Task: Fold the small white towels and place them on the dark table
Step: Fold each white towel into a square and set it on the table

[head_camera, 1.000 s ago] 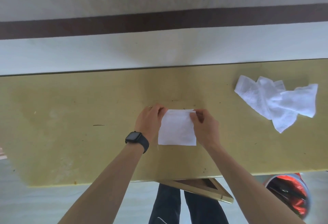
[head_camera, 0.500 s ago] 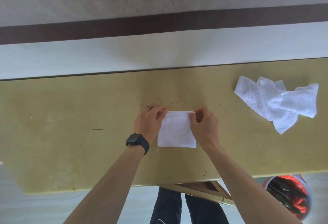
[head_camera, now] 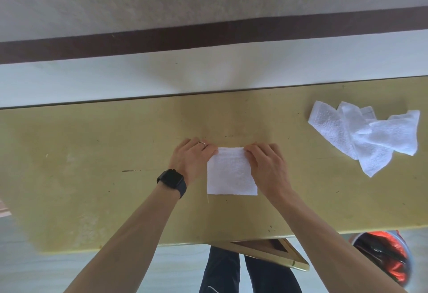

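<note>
A small white towel (head_camera: 231,174), folded into a near square, lies flat at the middle of the yellowish table (head_camera: 92,153). My left hand (head_camera: 192,158), with a ring and a black watch on the wrist, holds the towel's far left corner with its fingertips. At the far right corner, the curled fingers of my right hand (head_camera: 268,165) pinch the cloth. Both hands rest low on the tabletop. A loose heap of unfolded white towels (head_camera: 370,135) lies at the table's right end, well apart from my hands.
The table's near edge runs just below the folded towel. Under it, a triangular wooden frame (head_camera: 266,251) sticks out beside my legs. A round red and black object (head_camera: 384,258) sits low at the right. A white strip and a dark band lie beyond the far edge.
Both hands have stayed at the towel's far corners and settled a little lower onto it. The towel and the heap have not moved.
</note>
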`<state>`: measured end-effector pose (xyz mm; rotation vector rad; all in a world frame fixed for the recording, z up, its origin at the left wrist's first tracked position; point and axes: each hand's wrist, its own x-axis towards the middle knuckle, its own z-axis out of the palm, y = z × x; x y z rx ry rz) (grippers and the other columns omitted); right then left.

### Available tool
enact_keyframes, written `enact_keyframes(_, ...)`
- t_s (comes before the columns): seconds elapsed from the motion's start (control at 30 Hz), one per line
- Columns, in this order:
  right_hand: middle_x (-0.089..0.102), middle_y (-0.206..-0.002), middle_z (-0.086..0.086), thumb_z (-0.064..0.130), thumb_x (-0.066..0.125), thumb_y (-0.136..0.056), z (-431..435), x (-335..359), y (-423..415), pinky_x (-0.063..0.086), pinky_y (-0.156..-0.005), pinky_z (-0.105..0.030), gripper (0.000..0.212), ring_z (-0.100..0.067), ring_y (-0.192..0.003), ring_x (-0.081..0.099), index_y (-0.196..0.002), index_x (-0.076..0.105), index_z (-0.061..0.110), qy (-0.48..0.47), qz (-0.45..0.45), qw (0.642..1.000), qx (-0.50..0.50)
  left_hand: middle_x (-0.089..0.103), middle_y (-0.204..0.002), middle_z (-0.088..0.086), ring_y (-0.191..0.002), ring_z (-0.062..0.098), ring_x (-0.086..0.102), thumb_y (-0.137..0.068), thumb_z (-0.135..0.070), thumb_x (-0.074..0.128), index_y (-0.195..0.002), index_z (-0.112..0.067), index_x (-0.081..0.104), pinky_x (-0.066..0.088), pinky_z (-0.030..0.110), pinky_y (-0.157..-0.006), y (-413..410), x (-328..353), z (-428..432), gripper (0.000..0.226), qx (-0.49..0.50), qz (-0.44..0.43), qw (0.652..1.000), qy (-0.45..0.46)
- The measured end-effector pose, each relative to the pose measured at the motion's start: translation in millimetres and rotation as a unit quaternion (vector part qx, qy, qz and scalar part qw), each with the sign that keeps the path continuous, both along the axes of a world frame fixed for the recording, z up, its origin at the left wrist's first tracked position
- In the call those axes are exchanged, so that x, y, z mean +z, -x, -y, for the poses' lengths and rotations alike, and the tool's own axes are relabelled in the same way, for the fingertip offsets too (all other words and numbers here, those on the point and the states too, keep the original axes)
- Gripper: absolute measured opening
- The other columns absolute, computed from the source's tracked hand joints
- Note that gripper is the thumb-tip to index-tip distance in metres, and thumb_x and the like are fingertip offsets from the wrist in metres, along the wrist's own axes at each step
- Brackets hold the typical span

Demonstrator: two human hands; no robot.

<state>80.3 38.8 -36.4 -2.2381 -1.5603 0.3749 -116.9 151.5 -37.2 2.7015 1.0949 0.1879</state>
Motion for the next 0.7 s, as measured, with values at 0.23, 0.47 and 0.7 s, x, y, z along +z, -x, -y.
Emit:
enact_keyframes(0.23, 0.069, -0.102, 0.011, 0.018, 0.065, -0.093, -2, -4, 3, 0.052, -0.074, -0.034, 0.014, -0.021, -0.091, 0.053, -0.102, 0.075, 0.022, 0.001, -0.023, 0.999, -0.034, 0.065, -0.103, -0.012, -0.098, 0.012, 0.056, -0.103, -0.031, 0.042, -0.107, -0.028, 0.068, 0.039, 0.023, -0.080, -13, 21, -5, 0.026, 0.090, -0.051, 0.983, 0.153)
enact_keyframes(0.47, 0.058, -0.110, 0.014, 0.030, 0.058, -0.094, -16, 7, 5, 0.039, -0.083, -0.024, 0.019, -0.013, -0.105, 0.049, -0.108, 0.070, 0.034, 0.095, -0.151, 0.977, -0.114, 0.060, -0.107, -0.010, -0.101, 0.012, 0.055, -0.097, -0.036, 0.050, -0.105, -0.033, 0.066, 0.050, 0.030, -0.077, -21, 27, 4, 0.019, 0.226, -0.030, 0.939, 0.259)
enact_keyframes(0.7, 0.057, -0.108, 0.009, 0.047, 0.066, -0.083, -4, 25, 11, 0.045, -0.081, -0.032, 0.042, -0.014, -0.100, 0.056, -0.116, 0.055, 0.024, 0.164, -0.215, 0.926, -0.264, 0.053, -0.114, -0.002, -0.104, 0.021, 0.054, -0.088, -0.060, 0.055, -0.118, -0.019, 0.053, 0.051, 0.038, -0.081, -28, 39, 31, 0.051, 0.406, -0.038, 0.863, 0.299)
